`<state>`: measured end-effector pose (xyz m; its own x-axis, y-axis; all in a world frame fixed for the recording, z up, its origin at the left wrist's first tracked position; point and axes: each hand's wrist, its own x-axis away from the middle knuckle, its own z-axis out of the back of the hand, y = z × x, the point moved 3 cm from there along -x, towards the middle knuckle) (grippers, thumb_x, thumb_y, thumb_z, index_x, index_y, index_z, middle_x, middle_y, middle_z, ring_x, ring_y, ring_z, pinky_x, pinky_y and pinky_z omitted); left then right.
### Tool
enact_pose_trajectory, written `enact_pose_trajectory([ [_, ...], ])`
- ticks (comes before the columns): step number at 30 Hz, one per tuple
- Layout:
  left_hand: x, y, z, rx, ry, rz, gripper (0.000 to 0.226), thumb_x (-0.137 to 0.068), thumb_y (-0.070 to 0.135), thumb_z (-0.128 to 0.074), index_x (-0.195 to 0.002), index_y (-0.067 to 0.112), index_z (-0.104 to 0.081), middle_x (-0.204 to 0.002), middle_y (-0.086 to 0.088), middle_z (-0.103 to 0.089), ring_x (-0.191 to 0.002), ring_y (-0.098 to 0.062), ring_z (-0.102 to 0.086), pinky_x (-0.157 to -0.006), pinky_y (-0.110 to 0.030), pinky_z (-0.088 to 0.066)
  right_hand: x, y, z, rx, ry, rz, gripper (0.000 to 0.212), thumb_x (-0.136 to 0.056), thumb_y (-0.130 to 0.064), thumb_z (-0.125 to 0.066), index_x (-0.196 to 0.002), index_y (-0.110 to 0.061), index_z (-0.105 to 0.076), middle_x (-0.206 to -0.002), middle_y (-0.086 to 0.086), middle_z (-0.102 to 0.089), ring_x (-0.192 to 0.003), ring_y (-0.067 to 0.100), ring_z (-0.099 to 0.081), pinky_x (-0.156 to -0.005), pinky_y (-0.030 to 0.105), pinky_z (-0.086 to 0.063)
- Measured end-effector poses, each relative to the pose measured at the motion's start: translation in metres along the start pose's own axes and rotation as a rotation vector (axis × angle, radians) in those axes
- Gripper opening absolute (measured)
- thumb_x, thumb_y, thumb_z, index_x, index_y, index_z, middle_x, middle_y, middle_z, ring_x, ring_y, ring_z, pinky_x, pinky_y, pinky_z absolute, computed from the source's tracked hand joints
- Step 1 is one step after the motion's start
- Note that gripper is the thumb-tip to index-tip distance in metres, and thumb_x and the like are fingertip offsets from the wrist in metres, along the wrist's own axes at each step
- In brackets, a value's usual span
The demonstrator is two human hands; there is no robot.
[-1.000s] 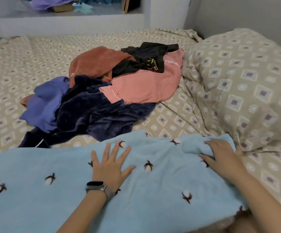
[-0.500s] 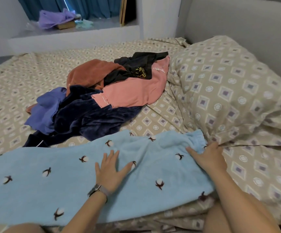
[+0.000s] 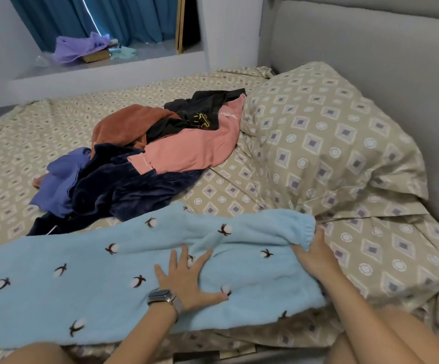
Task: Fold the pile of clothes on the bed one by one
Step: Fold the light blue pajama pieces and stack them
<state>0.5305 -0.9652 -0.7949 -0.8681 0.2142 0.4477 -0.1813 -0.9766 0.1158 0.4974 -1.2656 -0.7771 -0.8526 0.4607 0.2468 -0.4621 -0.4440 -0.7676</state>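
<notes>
Starting the first fold on the blue fleece pants point(image 3: 87, 279)

My right hand point(image 3: 315, 256) has now gripped the waistband and lifts it; my left hand point(image 3: 186, 277) stays flat, fingers spread, pressing the fabric.

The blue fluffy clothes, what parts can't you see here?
Head view:
- Light blue garment: left end cut off by the frame edge.
- Its elastic cuff: underside hidden by the right hand gripping it.
- Fabric beneath the flat left hand: covered.
- Clothes pile: lower items buried.
</notes>
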Motion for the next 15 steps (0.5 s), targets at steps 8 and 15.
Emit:
enact_pose_trajectory([
  [8, -0.048, -0.014, 0.051, 0.464, 0.616, -0.121, 0.04, -0.097, 0.047, -0.041, -0.133, 0.029, -0.048, -0.139, -0.004, -0.051, -0.136, -0.028, -0.039, -0.11, -0.042, -0.034, -0.033, -0.005, 0.016, -0.408, -0.052, -0.075, 0.034, -0.079, -0.052, -0.073, -0.087, -0.019, -0.069, -0.087, -0.001, -0.071, -0.083, 0.017, -0.067, -0.072, 0.034, -0.053],
  [15, -0.11, 0.005, 0.073, 0.021, 0.316, -0.175, 0.041, -0.099, 0.033, -0.047, -0.14, 0.033, -0.041, -0.131, 0.002, -0.055, -0.133, -0.022, -0.039, -0.119, -0.044, -0.005, -0.044, -0.008, -0.001, -0.258, 0.104, -0.003, 0.029, -0.094, -0.039, -0.057, -0.108, -0.015, -0.065, -0.108, 0.005, -0.068, -0.105, 0.028, -0.061, -0.091, 0.037, -0.046],
])
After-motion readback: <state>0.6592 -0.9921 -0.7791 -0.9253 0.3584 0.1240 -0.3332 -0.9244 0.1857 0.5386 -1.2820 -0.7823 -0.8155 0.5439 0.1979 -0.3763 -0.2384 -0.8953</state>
